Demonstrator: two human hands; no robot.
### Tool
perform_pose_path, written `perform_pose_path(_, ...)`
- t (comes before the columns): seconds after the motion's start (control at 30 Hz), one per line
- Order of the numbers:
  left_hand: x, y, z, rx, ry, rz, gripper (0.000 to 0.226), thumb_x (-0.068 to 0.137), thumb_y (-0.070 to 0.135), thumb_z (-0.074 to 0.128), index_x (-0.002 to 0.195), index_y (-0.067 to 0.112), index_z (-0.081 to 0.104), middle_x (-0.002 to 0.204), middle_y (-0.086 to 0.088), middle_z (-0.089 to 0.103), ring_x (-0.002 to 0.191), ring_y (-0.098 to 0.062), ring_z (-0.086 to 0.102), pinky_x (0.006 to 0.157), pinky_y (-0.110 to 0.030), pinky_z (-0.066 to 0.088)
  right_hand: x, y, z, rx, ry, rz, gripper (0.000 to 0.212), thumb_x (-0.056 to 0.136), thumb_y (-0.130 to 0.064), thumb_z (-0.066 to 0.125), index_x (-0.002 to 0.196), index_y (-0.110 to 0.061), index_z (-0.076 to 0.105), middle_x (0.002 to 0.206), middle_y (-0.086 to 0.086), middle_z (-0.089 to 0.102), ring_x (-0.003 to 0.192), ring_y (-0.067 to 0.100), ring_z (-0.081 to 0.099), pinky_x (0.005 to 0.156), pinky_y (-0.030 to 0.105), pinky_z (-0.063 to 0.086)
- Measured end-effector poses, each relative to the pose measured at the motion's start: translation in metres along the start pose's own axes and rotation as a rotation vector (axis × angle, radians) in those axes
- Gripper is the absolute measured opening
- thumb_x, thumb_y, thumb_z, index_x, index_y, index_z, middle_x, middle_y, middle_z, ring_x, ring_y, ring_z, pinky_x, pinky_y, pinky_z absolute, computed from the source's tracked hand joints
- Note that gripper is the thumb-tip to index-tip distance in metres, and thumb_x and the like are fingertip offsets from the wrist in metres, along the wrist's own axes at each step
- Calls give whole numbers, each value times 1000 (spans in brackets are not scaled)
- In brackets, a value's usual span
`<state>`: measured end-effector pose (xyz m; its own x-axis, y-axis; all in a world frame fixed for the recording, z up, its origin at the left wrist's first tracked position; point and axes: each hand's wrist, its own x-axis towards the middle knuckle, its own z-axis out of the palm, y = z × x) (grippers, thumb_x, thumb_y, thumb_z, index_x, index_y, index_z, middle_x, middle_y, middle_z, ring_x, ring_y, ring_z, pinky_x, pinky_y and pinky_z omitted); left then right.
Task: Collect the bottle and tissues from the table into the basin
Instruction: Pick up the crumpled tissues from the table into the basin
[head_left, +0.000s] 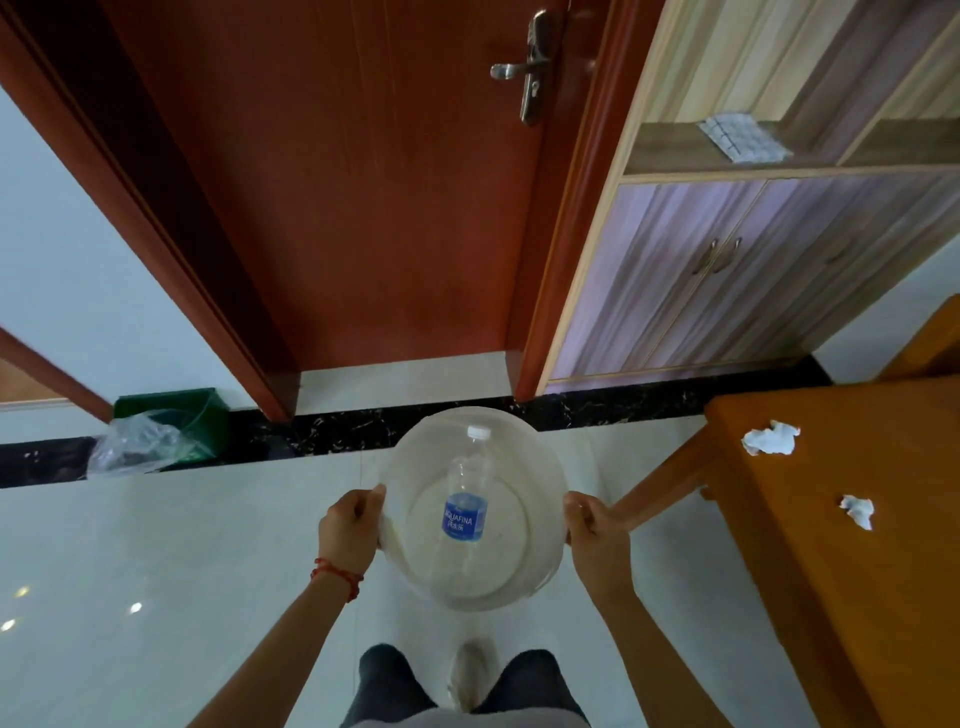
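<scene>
A round white basin (540, 467) is held in the air in front of me, above the floor. My left hand (349, 530) grips its left rim and my right hand (597, 540) grips its right rim. Inside the basin lies a clear plastic bottle (467, 499) with a blue label and a white cap, cap pointing away from me. Two crumpled white tissues rest on the orange wooden table (841, 571) to my right: a larger tissue (770, 439) near the table's far corner and a smaller tissue (858, 510) closer to me.
A closed reddish-brown door (332, 197) stands straight ahead. A wooden cabinet (727, 270) is to its right. A green bin (176, 421) with a clear plastic bag sits by the wall at left. Pale tiled floor (156, 571) lies under me.
</scene>
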<state>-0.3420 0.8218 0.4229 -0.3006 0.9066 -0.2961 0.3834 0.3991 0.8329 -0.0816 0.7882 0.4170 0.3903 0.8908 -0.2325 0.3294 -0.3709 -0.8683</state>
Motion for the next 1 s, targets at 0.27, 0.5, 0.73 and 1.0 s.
perform_pose_path(0.27,93,43,32,76,-168,67,36,88,35,47,58,17,55,54,-6,57,62,-30,58,59,-30,42,50,-26,7,46,155,103,16,94,-23,46,93,-20,62,68,0,58,65,17,56,58,15,47)
perform_pose_path(0.5,176,84,61,155,-393,175,32,89,25,51,65,7,58,57,-10,57,61,-29,58,66,-45,55,77,-39,27,78,375,243,24,95,-26,45,102,-13,63,78,6,62,67,7,56,56,12,44)
perform_pose_path(0.73,212,133,92,222,-648,345,34,88,30,50,60,11,52,55,-4,53,55,-16,48,53,-25,35,69,-51,46,162,630,355,22,95,-20,46,101,-11,65,79,0,63,73,6,58,64,12,42)
perform_pose_path(1.0,207,154,151,301,-908,435,29,83,31,51,59,16,54,61,-9,57,63,-26,53,57,-28,43,38,-47,39,229,886,491,23,94,-18,46,104,-12,65,85,-1,65,75,4,58,63,11,43)
